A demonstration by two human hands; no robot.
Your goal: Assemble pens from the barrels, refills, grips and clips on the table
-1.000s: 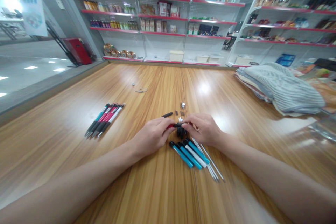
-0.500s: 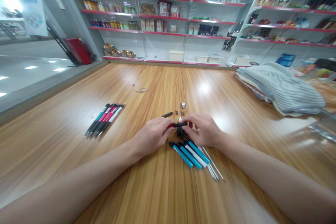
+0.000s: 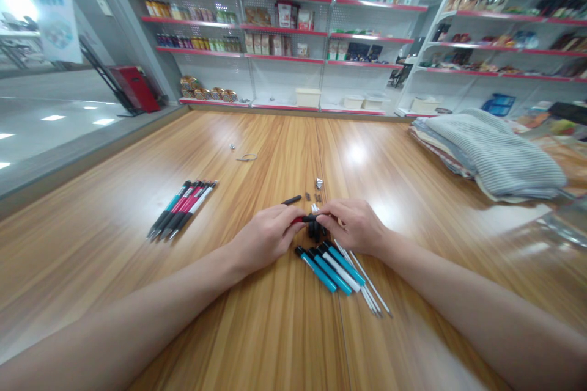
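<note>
Between my two hands is a red pen with a black grip (image 3: 309,219), held level above the table. My left hand (image 3: 270,233) pinches its red end. The fingers of my right hand (image 3: 355,225) are closed on the tip end of the black grip, hiding the tip. Just below lie blue and white pen barrels (image 3: 331,270) with black tops, and thin white refills (image 3: 371,293) beside them. Black grips (image 3: 315,232) are partly covered by my hands. A loose black pen part (image 3: 292,200) rests beyond my left fingers, near small metal tips (image 3: 319,184) and dark springs (image 3: 308,196).
Several whole pens (image 3: 182,211) lie in a row on the left of the wooden table (image 3: 220,317). Farther back are a thin loop (image 3: 246,157) and a small shiny piece (image 3: 232,146). Folded cloths (image 3: 495,153) are stacked at right. Stocked shelves (image 3: 284,60) stand behind.
My right hand has shifted slightly left along the black grip, and its fingers have closed over the grip's end. My left hand keeps its hold on the pen, almost still.
</note>
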